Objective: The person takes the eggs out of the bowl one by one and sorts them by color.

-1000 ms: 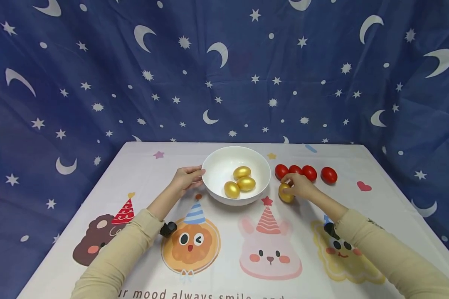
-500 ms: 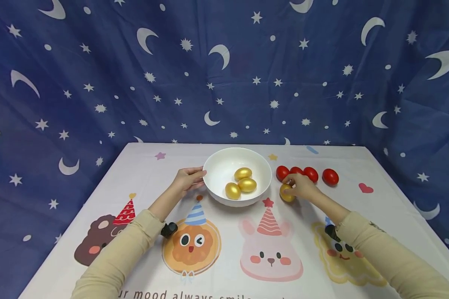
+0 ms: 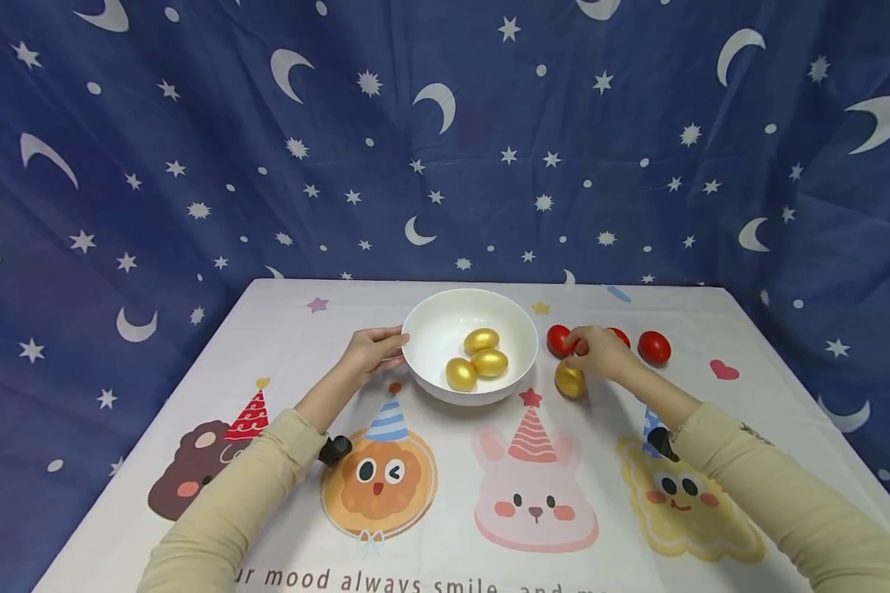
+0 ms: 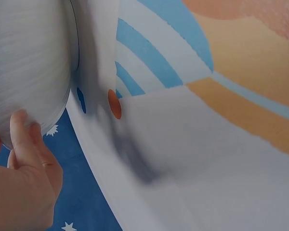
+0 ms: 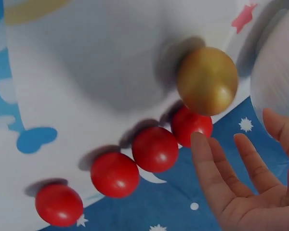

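Note:
A white bowl stands on the table with three gold eggs inside. My left hand grips its left side; in the left wrist view the fingers press against the bowl's outer wall. Right of the bowl, another gold egg rests on the cloth. Just behind that egg is my right hand, over the row of red eggs and partly hiding it. The right wrist view shows this hand with fingers apart and nothing between them, close to the nearest red egg.
Several red eggs lie in a row behind the loose gold egg, the rightmost red egg a little apart. A white cloth printed with cartoon figures covers the table. A blue star-and-moon curtain hangs behind its far edge.
My right hand has let go of the loose gold egg and shifted slightly away, over the red eggs. The left hand still holds the bowl, which has stayed in place.

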Demonstrator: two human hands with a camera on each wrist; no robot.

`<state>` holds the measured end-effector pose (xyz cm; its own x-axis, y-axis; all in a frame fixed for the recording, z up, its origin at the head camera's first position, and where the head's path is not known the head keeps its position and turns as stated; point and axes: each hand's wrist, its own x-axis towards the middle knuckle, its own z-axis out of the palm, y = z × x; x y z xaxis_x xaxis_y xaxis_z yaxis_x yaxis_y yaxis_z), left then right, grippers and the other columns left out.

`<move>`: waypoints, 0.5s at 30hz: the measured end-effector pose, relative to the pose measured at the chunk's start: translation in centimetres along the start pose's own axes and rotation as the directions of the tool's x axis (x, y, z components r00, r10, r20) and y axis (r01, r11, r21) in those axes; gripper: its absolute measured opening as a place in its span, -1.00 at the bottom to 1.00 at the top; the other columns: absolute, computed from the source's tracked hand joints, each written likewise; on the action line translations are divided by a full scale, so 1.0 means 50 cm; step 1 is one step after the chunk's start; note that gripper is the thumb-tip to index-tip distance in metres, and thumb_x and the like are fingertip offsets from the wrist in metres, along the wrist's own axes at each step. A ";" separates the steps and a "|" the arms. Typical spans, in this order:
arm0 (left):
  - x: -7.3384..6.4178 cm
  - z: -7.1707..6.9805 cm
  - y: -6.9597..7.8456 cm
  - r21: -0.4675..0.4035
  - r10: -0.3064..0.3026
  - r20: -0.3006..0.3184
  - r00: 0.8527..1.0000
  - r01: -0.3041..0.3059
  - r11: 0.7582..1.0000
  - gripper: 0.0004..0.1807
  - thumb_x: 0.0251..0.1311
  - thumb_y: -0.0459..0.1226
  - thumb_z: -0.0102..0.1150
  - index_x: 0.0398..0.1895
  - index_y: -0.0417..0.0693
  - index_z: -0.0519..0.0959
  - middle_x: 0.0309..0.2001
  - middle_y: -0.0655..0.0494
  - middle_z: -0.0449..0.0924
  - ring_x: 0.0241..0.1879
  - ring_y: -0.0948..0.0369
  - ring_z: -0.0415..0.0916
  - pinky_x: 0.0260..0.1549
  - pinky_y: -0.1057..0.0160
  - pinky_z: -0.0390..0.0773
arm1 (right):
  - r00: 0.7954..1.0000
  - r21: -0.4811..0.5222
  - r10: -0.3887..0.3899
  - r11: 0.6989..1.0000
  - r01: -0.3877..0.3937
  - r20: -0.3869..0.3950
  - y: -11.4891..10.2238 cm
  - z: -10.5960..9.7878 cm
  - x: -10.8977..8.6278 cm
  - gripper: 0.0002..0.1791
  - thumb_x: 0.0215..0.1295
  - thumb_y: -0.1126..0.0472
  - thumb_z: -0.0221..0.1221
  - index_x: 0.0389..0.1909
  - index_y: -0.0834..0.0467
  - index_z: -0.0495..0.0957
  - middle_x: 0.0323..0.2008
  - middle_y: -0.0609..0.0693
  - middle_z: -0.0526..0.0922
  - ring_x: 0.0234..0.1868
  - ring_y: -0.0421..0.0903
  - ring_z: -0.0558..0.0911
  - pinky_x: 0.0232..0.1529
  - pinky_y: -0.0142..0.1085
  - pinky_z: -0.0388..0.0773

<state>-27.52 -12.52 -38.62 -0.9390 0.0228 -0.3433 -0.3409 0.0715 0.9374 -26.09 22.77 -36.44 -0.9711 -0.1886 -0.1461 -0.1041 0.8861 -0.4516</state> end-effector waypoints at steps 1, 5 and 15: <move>0.000 0.000 0.000 -0.002 0.002 0.003 1.000 -0.002 1.000 -0.50 0.25 -0.28 0.16 0.25 -0.20 0.40 0.18 -0.24 0.45 -0.42 0.39 0.61 -0.38 0.52 0.69 | 1.000 -0.005 -0.007 1.000 0.007 0.002 -0.002 -0.004 0.000 -0.60 0.16 0.25 0.28 -0.01 0.36 0.51 -0.11 0.35 0.57 -0.15 0.15 0.52 -0.11 -0.13 0.71; 0.002 -0.002 -0.002 -0.007 0.004 0.006 1.000 -0.004 1.000 -0.50 0.26 -0.28 0.16 0.26 -0.21 0.39 0.17 -0.24 0.47 -0.48 0.42 0.60 -0.41 0.53 0.68 | 0.999 -0.030 -0.047 0.998 0.047 0.001 -0.013 -0.016 0.003 -0.60 0.16 0.23 0.27 -0.03 0.36 0.52 -0.14 0.34 0.59 -0.18 0.14 0.55 -0.16 -0.14 0.72; 0.003 0.003 -0.006 -0.016 -0.012 -0.016 1.000 0.012 1.000 -0.51 0.26 -0.27 0.15 0.26 -0.16 0.40 0.21 -0.20 0.43 -0.36 0.36 0.58 -0.31 0.49 0.70 | 0.998 0.003 -0.038 0.999 0.038 0.059 -0.024 -0.029 0.009 -0.62 0.19 0.26 0.22 -0.01 0.37 0.51 -0.09 0.37 0.56 -0.27 0.06 0.55 -0.26 -0.27 0.72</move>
<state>-27.54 -12.41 -38.93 -0.9355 0.0062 -0.3533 -0.3525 0.0561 0.9341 -26.72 22.23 -34.69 -0.9521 -0.2465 -0.1808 -0.1399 0.8772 -0.4593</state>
